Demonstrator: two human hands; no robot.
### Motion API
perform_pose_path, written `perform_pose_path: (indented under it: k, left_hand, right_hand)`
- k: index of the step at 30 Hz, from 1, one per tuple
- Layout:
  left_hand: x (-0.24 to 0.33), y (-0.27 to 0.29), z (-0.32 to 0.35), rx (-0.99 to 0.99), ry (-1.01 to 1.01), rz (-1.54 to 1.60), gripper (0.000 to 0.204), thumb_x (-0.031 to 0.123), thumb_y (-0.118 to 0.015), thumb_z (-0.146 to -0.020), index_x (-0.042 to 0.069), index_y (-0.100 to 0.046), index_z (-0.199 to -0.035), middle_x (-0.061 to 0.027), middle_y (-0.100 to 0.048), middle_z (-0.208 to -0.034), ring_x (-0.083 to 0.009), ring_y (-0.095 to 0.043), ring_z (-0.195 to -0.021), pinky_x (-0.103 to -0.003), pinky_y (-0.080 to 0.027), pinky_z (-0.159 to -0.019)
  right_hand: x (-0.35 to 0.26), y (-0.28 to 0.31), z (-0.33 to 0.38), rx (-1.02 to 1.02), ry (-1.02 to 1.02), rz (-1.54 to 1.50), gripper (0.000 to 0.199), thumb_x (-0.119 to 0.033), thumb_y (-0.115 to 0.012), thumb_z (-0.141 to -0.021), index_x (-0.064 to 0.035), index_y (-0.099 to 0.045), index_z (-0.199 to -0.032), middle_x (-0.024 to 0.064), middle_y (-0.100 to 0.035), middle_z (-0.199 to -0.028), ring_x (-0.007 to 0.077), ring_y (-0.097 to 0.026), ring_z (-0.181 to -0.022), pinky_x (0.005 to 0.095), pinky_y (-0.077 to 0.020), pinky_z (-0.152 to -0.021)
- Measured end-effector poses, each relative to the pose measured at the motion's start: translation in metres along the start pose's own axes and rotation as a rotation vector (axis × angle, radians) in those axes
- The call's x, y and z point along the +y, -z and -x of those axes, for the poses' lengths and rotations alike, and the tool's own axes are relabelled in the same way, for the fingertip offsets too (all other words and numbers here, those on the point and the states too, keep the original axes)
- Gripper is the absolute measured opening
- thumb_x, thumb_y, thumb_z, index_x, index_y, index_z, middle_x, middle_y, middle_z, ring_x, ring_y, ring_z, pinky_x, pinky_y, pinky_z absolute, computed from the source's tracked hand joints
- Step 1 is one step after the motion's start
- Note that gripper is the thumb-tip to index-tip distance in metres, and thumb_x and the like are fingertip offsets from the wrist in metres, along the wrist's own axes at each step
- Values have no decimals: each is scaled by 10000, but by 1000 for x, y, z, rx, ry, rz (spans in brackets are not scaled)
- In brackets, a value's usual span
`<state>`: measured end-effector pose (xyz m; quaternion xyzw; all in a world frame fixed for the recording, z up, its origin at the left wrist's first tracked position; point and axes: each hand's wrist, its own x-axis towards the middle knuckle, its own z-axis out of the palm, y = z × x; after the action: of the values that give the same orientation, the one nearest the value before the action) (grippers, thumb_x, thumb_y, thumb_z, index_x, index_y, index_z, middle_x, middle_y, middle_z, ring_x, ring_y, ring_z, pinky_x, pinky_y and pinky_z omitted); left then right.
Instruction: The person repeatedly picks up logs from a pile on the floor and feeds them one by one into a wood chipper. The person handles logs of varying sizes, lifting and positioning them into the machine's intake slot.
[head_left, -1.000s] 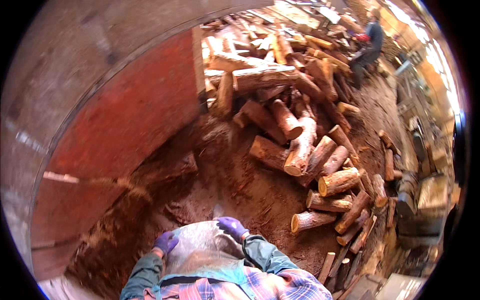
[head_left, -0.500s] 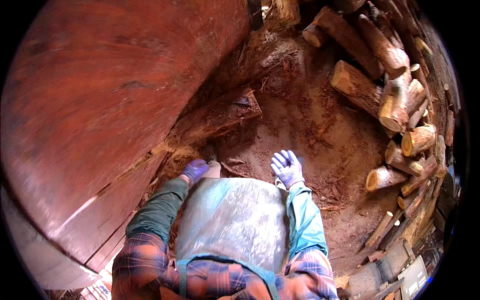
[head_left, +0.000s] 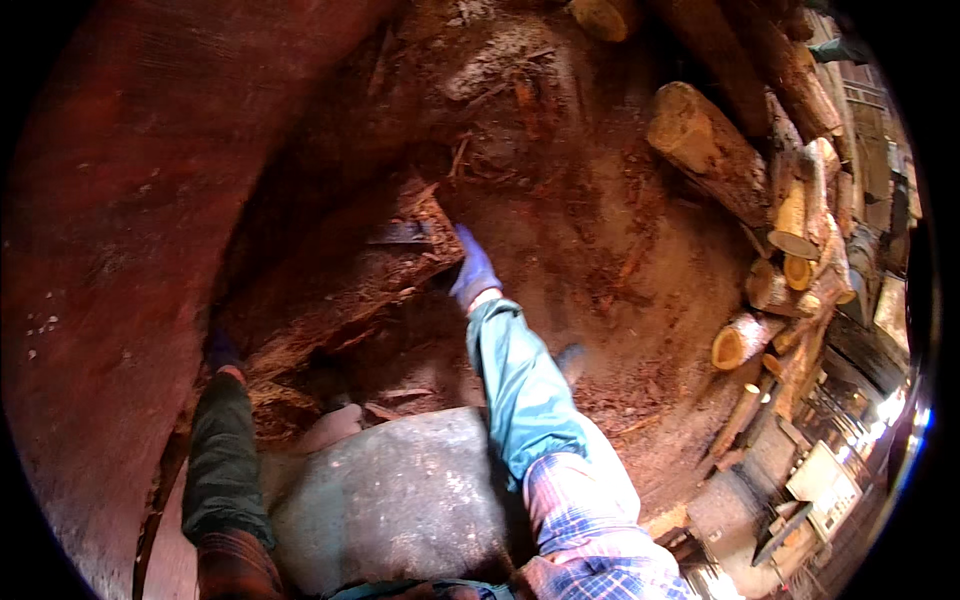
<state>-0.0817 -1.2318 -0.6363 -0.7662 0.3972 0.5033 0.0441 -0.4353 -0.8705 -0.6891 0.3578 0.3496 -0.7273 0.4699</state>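
Observation:
My right hand (head_left: 473, 268), in a purple glove, reaches forward to the near right end of a rough, bark-littered piece of timber (head_left: 345, 298). Its fingers look stretched out along that end, pointing away from me; whether they press on it is unclear. Deep shadow covers my left hand (head_left: 222, 350), low beside the reddish panel (head_left: 110, 250), close to the timber's other end. Its fingers are hidden. A dark flat piece (head_left: 400, 232) lies on top of the timber. Over my lap spreads a worn grey apron (head_left: 395, 500).
Cut logs (head_left: 705, 140) are heaped along the right, several with pale sawn ends. Bark scraps (head_left: 635, 265) litter the brown dirt floor (head_left: 560, 230). The large reddish panel walls off the left side. A pale box-like object (head_left: 825, 490) stands at the lower right.
My right hand has gone forward and left to the timber's end. My left hand has moved left into shadow by the panel. The view has shifted and darkened as I lean in.

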Motion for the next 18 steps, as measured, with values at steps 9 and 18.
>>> perform_pose_path:
  k: [9,18]
  left_hand:
    - [-9,7,36,32,46,39,725,533,-497,-972,54,-373,-1502,-140,-433,-1492,-315,-458,-1300,-430,-394,-1064]
    - [24,-47,113,-67,76,-75,700,495,-507,-984,58,-361,-1511,-124,-447,-1477,-276,-480,-1267,-424,-406,-1044]
  right_hand:
    - [31,30,105,162,129,-106,332,-355,-628,-943,-74,-643,-1120,91,-675,-1117,247,-629,-1043,419,-520,-951]
    - [-3,204,143,235,84,77,408,-324,-482,-1012,-19,-627,-1241,50,-677,-1197,234,-622,-1096,351,-452,-998]
